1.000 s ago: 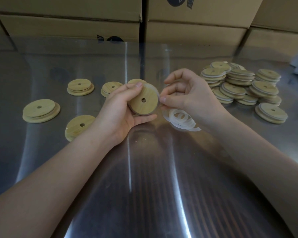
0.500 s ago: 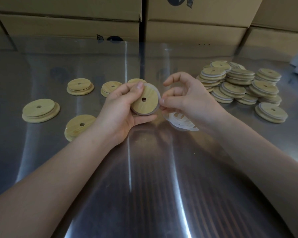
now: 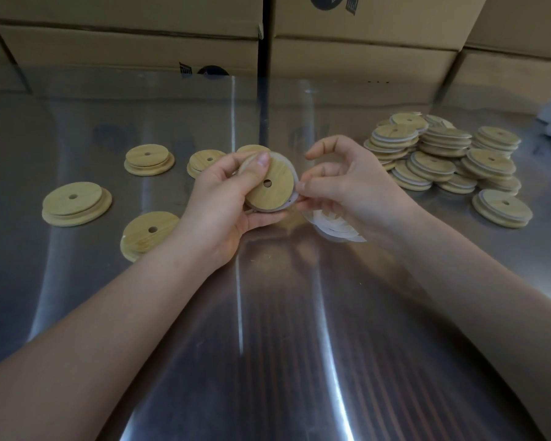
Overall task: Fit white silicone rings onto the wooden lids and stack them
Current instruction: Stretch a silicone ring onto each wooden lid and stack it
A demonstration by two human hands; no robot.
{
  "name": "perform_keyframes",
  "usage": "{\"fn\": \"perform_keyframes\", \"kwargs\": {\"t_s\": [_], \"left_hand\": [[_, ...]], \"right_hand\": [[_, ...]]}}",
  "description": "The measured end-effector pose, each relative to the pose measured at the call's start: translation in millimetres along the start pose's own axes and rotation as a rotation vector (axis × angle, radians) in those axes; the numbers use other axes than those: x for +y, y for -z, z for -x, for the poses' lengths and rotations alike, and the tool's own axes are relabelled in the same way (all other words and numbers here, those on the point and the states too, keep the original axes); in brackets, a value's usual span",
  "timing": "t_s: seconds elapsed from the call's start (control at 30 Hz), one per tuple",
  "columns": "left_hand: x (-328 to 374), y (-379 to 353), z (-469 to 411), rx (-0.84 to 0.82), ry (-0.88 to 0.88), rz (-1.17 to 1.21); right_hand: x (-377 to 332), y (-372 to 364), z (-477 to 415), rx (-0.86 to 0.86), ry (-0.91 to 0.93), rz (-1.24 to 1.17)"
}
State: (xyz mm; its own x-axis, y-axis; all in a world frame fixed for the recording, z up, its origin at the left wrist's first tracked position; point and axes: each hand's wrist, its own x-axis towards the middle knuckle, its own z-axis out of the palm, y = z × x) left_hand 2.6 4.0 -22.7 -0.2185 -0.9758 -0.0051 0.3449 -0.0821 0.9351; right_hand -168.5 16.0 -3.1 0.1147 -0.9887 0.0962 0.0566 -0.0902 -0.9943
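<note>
Since half a second ago the right hand's pinch has slid down the lid's rim from about 3 o'clock towards 4, and its forefinger has arched higher, while the left hand has kept its hold. Starting at the left, four bare lids (image 3: 77,203) lie flat on the steel counter (image 3: 283,345), from 9 to 11 o'clock of the hands, none yet ringed. The left hand (image 3: 218,211) grips the wooden lid (image 3: 269,186) above the counter, thumb pressed on its face near 11 o'clock and fingers curled behind, the face tilted towards the camera. The white silicone ring (image 3: 291,167) shows as a thin pale band along the rim from about 12 to 4 o'clock; whether it is seated on the hidden side I cannot tell. The right hand (image 3: 353,186) pinches the ring between thumb and a fingertip at the lid's 4 o'clock edge. Under that hand lie loose rings (image 3: 334,229) on the counter, and at 2 o'clock a heap of ringed lids (image 3: 439,160) is stacked. The lid looks light and stiff, best held by face and back so the rim stays free. The ring seems thin, floppy and stretchy, likely to roll or snap off, so it probably wants working round in short pinches.
</note>
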Motion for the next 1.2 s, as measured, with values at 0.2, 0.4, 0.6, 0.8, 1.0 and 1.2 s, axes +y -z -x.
{"fn": "perform_keyframes", "kwargs": {"t_s": [0.2, 0.4, 0.6, 0.8, 1.0, 1.2], "left_hand": [[-0.8, 0.9, -1.2, -0.01, 0.009, 0.04], [-0.9, 1.8, -2.7, -0.026, 0.043, 0.073], [1.4, 1.5, -2.9, -0.019, 0.085, 0.1], [3.2, -0.3, -3.0, -0.025, 0.121, 0.116], [2.6, -2.6, -1.6, -0.046, 0.153, 0.145], [0.6, -1.6, -2.1, -0.096, 0.136, 0.138]], "right_hand": [[-0.8, -1.7, 1.9, 0.007, 0.005, 0.002], [-1.7, -2.5, 2.7, 0.042, 0.021, 0.056], [0.0, -2.0, 2.3, 0.071, 0.057, 0.137], [1.9, -1.3, 1.0, 0.083, 0.09, 0.228], [2.8, -2.3, -0.2, 0.062, 0.055, 0.235], [3.4, -2.4, 1.7, 0.037, 0.129, 0.334]]}}
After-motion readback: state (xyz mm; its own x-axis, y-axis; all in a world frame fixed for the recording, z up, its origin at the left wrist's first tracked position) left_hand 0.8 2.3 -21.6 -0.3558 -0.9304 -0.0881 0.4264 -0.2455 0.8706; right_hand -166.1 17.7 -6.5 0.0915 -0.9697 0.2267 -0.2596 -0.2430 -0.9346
